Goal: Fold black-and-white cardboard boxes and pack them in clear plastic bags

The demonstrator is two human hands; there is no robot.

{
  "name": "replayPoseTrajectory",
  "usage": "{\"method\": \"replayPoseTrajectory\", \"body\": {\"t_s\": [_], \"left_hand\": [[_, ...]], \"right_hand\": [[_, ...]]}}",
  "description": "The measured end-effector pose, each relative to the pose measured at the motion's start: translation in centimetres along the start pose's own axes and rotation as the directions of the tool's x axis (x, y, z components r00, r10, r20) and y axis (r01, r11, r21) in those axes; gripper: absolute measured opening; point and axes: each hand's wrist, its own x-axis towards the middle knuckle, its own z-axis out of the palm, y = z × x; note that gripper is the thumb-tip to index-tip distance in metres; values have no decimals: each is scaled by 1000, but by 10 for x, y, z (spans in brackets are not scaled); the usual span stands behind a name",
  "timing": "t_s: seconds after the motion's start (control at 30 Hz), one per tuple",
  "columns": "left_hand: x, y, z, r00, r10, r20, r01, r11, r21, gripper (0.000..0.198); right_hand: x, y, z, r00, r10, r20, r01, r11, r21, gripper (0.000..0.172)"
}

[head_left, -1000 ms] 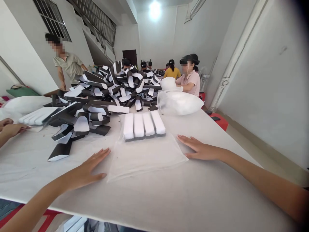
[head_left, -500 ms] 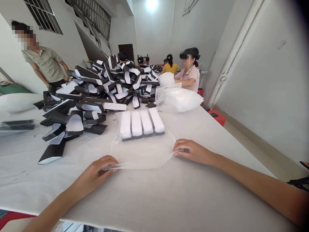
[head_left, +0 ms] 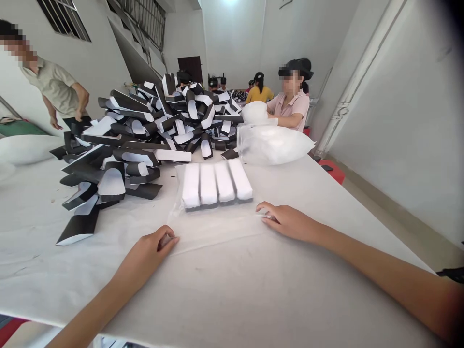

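A clear plastic bag (head_left: 217, 232) lies on the white-covered table, its flattened near end toward me. Inside its far part several white blocks with dark undersides (head_left: 208, 186) sit side by side. My left hand (head_left: 159, 246) is at the bag's near left corner, thumb and fingertips pinched together on the plastic. At the right edge of the bag is my right hand (head_left: 281, 220), its thumb and fingers curved but apart, touching or very near the film.
A large heap of black and white folded pieces (head_left: 152, 130) covers the table's far left. Filled translucent bags (head_left: 275, 145) lie beyond the blocks. A person in pink (head_left: 293, 106) works behind them; another person (head_left: 58, 92) stands at the left. A red stool (head_left: 333, 171) is at the right.
My right hand's fingers have opened, and the bag's near edge has sunk flatter onto the table. The dark bundle at the far left is out of view. The person at the left has shifted leftward.
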Motion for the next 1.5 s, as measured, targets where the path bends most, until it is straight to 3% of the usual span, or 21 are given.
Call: {"method": "replayPoseTrajectory", "body": {"t_s": [0.13,0.2,0.3,0.4,0.5,0.6,0.77,0.97,1.07,1.2,1.33,1.5], "left_hand": [[4,-4,-1,996,58,-65,-53,996,72,35],[3,-8,-3,978,154,-143,-140,985,103,36],[-4,-12,-8,910,383,-161,-359,920,160,34],[-11,-11,-9,876,483,-18,-471,861,190,40],[-9,-9,-6,888,457,47,-456,865,207,50],[-4,-8,-3,898,436,57,-439,878,192,41],[1,-6,-5,916,402,21,-402,913,71,36],[16,-5,-9,990,139,-31,-141,987,-78,41],[25,-5,-10,1000,10,-6,-10,997,-82,43],[27,-1,-6,999,-42,-7,42,999,-9,40],[26,2,2,994,25,-104,-12,992,124,31],[24,12,2,943,278,-185,-175,883,435,29]], "right_hand": [[-5,0,-5,998,40,42,-38,997,-66,29],[-7,-1,-8,999,26,-21,-29,991,-129,33],[-12,-7,-10,972,-174,-155,136,964,-230,42],[-16,-15,-8,923,-367,-114,341,919,-197,46],[-17,-17,-4,925,-374,-59,365,923,-125,48],[-15,-11,-1,941,-334,-55,330,942,-66,44],[-6,0,2,921,-353,-165,351,936,-43,29],[11,13,8,956,-168,-242,200,973,114,33],[17,17,10,971,-115,-209,143,982,125,32],[19,15,13,976,-41,-215,60,995,79,23],[20,13,19,975,5,-223,-2,1000,14,17],[22,9,16,951,-27,-307,-5,995,-103,21]]}}
